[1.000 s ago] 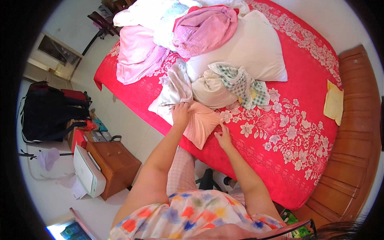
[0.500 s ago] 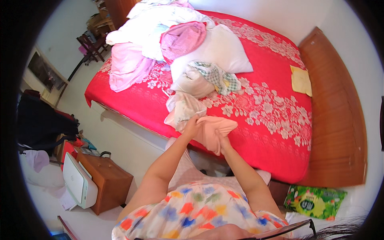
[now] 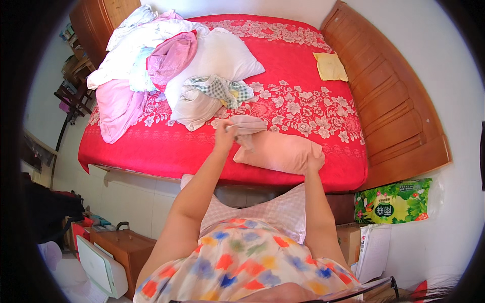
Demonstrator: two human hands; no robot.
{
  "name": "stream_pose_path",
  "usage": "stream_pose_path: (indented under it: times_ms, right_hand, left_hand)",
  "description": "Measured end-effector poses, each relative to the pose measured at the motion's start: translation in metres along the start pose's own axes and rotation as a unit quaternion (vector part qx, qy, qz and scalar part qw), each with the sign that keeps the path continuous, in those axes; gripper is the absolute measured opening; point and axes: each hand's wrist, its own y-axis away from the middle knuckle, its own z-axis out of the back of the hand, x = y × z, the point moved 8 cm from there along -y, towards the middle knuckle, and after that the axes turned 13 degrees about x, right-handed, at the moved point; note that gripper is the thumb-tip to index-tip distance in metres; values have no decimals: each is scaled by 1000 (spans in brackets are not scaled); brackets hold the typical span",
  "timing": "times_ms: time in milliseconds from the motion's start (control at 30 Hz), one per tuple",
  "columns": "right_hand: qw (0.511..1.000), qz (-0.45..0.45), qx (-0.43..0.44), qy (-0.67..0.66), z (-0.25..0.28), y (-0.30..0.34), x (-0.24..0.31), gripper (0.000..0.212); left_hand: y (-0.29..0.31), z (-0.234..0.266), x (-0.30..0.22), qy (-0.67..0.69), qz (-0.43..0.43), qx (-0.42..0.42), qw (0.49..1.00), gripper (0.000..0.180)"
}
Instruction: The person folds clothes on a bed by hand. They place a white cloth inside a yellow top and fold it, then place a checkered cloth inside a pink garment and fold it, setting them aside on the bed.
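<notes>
A small peach pillow (image 3: 275, 151) lies along the near edge of the red bedspread. My right hand (image 3: 314, 161) is closed round its right end. At the pillow's other end, my left hand (image 3: 224, 135) grips a bunched pale cloth (image 3: 247, 125), which hangs partly over the pillow. Whether that cloth is joined to the pillow I cannot tell. Just beyond my left hand are a rumpled off-white pillow (image 3: 194, 108) and a green-and-white checked cloth (image 3: 217, 88).
A large white pillow (image 3: 220, 58), a pink bundle (image 3: 172, 58) and heaped bedding (image 3: 121, 108) cover the bed's far left. A folded yellow cloth (image 3: 331, 66) lies near the wooden headboard (image 3: 394, 101). Beside the bed stand a green package (image 3: 391, 202), a brown case (image 3: 124, 247) and a white printer (image 3: 101, 265).
My view has swung right. The peach piece, bunched between my hands before, now lies stretched out as a pillow. My hands are farther apart, with the pale cloth lifted in my left.
</notes>
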Motion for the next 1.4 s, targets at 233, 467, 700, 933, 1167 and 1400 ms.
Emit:
stream_pose_path:
  times_ms: [233, 467, 700, 933, 1167, 1400]
  right_hand:
    - [910, 247, 310, -126, -137, 37, 98, 30]
    - [842, 300, 423, -145, -208, 77, 206, 50]
    - [843, 106, 500, -168, -193, 32, 258, 26]
    - [802, 148, 472, -335, -141, 0, 292, 22]
    - [713, 104, 479, -502, -83, 35, 306, 20]
    - [652, 78, 480, -582, -22, 36, 315, 29]
  left_hand:
    - [-29, 27, 36, 158, 43, -86, 983, 16]
    - [-89, -29, 10, 258, 162, 23, 952, 19]
    - [-129, -2, -38, 201, 78, 60, 975, 21]
    - [-104, -38, -119, -237, -41, 96, 966, 35]
    - [-58, -48, -174, -432, -198, 48, 878, 21]
    - [-36, -20, -200, -352, -119, 42, 927, 7]
